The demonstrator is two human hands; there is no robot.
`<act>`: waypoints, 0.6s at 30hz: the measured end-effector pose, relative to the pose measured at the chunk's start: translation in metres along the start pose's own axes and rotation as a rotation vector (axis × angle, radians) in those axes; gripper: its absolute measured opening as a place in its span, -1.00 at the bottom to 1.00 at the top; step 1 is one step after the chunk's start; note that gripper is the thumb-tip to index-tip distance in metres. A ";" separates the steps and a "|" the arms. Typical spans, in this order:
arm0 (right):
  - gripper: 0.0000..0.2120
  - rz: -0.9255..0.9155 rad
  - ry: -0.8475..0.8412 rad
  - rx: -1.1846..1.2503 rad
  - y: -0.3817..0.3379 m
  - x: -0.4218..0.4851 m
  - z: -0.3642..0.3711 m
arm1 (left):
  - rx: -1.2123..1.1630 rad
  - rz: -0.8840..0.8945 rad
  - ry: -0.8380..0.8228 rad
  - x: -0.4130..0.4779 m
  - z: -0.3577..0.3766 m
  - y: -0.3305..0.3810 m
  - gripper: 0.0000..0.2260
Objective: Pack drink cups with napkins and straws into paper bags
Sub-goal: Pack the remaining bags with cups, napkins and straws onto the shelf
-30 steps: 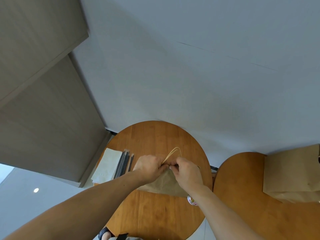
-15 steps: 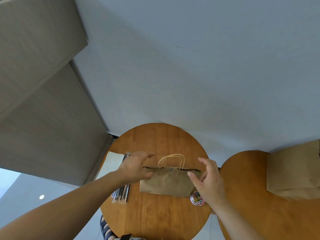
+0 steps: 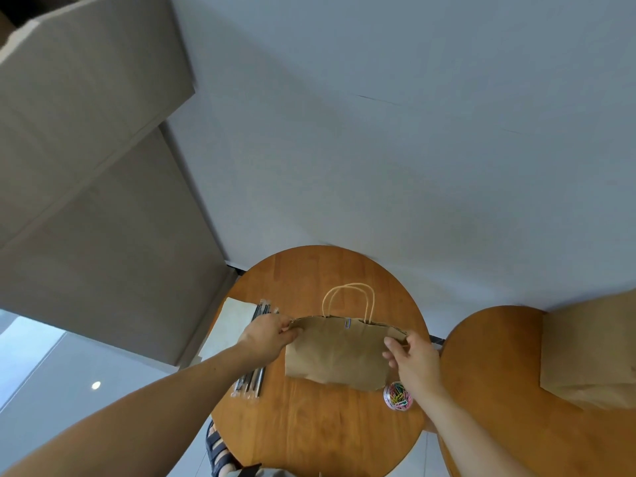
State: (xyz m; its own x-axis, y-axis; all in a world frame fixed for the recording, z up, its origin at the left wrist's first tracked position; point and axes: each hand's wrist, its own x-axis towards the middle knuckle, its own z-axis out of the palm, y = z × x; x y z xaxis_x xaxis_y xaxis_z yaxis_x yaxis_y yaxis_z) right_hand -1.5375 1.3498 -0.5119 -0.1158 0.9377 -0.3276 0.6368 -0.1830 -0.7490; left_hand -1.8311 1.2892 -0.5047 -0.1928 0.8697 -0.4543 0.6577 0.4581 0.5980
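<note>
A brown paper bag [image 3: 339, 352] with twine handles stands on the round wooden table [image 3: 309, 421], its top edges held together by a paper clip at the middle. My left hand [image 3: 266, 337] pinches the bag's upper left corner. My right hand [image 3: 413, 359] pinches the upper right corner. Wrapped black straws [image 3: 253, 380] lie left of the bag, partly under my left forearm, beside a stack of white napkins [image 3: 225, 327]. No drink cup is visible.
A clear round tub of coloured paper clips [image 3: 398, 401] sits at the bag's lower right. A second wooden table [image 3: 499, 373] on the right carries another brown paper bag [image 3: 592, 352]. A sandalled foot [image 3: 218, 454] shows below the table. A white wall rises behind.
My hands moved apart from the bag's top middle to its two upper corners. The bag's clipped top edge and handles came into view.
</note>
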 end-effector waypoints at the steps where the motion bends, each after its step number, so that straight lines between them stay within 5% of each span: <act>1: -0.92 -0.033 0.029 -0.012 -0.003 0.001 0.000 | -0.017 -0.003 0.004 -0.001 -0.004 0.003 -0.71; 11: -0.93 -0.228 0.282 0.186 -0.101 0.006 -0.007 | -0.532 0.147 0.191 -0.032 -0.093 0.044 -0.89; 18: -0.91 -0.349 0.490 0.474 -0.229 -0.001 -0.018 | -0.615 0.322 0.395 -0.052 -0.184 0.074 -0.87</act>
State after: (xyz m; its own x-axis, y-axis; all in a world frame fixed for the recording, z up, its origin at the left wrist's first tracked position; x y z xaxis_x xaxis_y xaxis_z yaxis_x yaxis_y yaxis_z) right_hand -1.6699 1.3966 -0.3296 0.1714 0.9679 0.1837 0.2177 0.1446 -0.9652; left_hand -1.9067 1.3118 -0.3151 -0.3811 0.9245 0.0014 0.2275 0.0923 0.9694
